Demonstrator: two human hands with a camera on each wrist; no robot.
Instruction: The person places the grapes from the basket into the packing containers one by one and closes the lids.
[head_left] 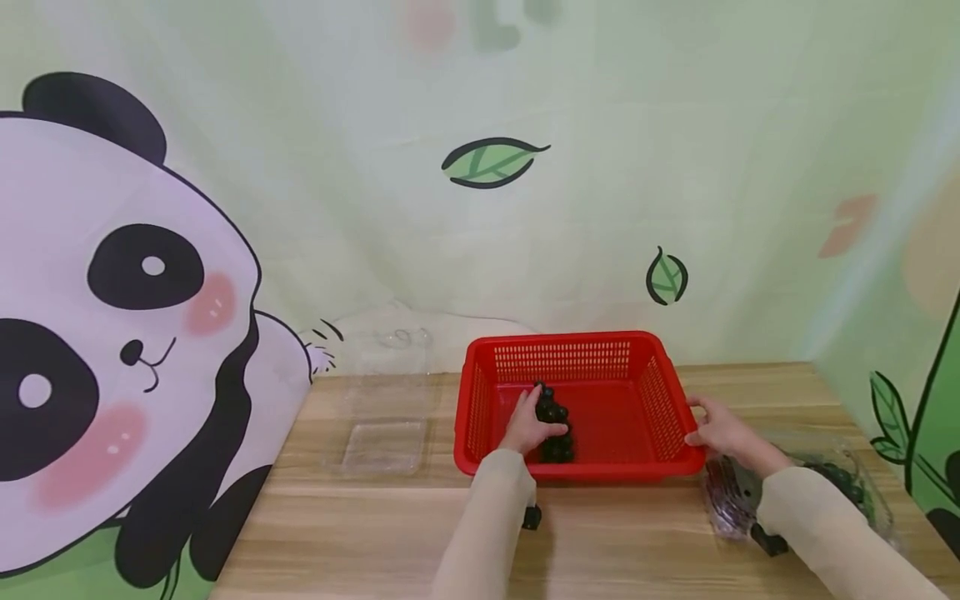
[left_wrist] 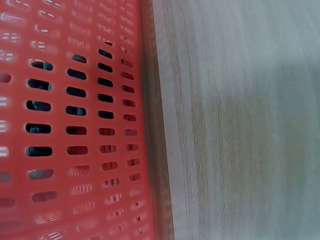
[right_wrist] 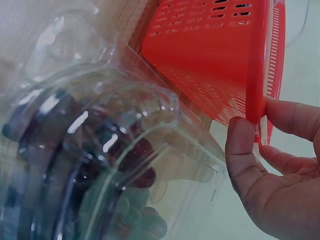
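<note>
A left hand (head_left: 531, 427) spreads thumb and fingers over dark grapes (head_left: 557, 450) inside a red basket (head_left: 577, 472), centre frame, its grip impossible to tell; the right hand (head_left: 723, 429) pinches the basket's right rim. At lower right, a sleeve (head_left: 832, 521) partly blocks a clear container (right_wrist: 187, 190) of fruit; a clear box (head_left: 384, 448) sits left.

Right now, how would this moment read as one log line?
left grip: holds dark grapes inside red basket; right grip: pinches basket rim; at right: clear container, grapes inside; at left: another clear container
</note>
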